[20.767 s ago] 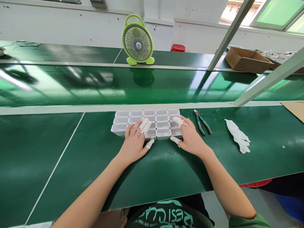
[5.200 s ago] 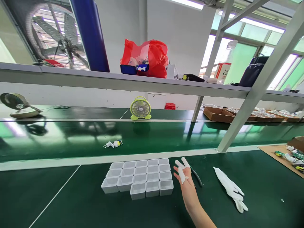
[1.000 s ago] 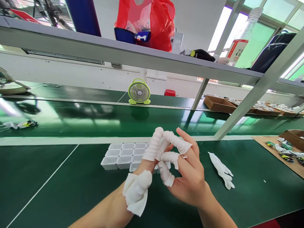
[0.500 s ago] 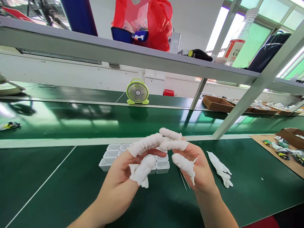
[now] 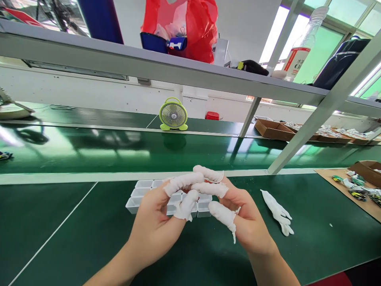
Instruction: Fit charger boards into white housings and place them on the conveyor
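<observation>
White finger covers wrap the thumbs and the visible fingers of both hands. My left hand point(image 5: 159, 222) has its thumb and index finger closed around a covered fingertip of my right hand point(image 5: 242, 214), in front of a clear compartment tray point(image 5: 133, 202). My right hand holds nothing, its thumb apart from its fingers, with a loose tail on the thumb cover. The two hands partly hide the tray. A white glove point(image 5: 276, 212) lies flat on the green table point(image 5: 74, 246), right of my right hand.
A grey shelf point(image 5: 178, 65) crosses above, bearing a red bag point(image 5: 201, 31) and a bottle point(image 5: 297, 55). Behind stands a green fan point(image 5: 173, 116). Cardboard boxes point(image 5: 272, 130) stand at the back right; small parts point(image 5: 357, 186) lie on cardboard at the right.
My left thumb has moved up and closed against my right fingertip. My right hand has shifted slightly left and down. The thin metal tool beside it is now hidden.
</observation>
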Demonstrator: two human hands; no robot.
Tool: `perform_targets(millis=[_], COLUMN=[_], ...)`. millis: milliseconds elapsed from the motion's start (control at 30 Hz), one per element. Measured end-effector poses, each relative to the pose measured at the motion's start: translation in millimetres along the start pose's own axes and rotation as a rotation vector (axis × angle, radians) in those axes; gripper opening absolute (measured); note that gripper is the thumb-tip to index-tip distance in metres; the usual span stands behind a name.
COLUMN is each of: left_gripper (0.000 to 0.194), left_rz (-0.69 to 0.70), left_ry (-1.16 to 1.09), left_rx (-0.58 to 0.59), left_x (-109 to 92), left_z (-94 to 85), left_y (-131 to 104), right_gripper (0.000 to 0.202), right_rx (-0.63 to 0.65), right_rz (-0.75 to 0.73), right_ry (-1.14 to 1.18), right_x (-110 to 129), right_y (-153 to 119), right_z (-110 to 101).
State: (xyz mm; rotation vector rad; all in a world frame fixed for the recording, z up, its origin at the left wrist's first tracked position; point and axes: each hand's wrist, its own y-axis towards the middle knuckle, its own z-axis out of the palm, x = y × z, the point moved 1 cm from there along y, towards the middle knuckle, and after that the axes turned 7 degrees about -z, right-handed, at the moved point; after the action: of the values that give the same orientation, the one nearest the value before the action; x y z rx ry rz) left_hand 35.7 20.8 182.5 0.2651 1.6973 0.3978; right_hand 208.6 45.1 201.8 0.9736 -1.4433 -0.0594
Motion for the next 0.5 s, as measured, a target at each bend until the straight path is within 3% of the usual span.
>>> perform_targets(millis=[500], left_gripper=[0.026], left_rz=[0.035], left_ry=[0.038], left_rx=[0.015], left_x=[-1.4], left_z=[0.7], left_y=[4.8], right_gripper=[0.038], right_rx=[-0.009], right_rz=[-0.015], right_ry=[-0.036], right_x=[-0.7], right_y=[-1.0], right_z=[2.0])
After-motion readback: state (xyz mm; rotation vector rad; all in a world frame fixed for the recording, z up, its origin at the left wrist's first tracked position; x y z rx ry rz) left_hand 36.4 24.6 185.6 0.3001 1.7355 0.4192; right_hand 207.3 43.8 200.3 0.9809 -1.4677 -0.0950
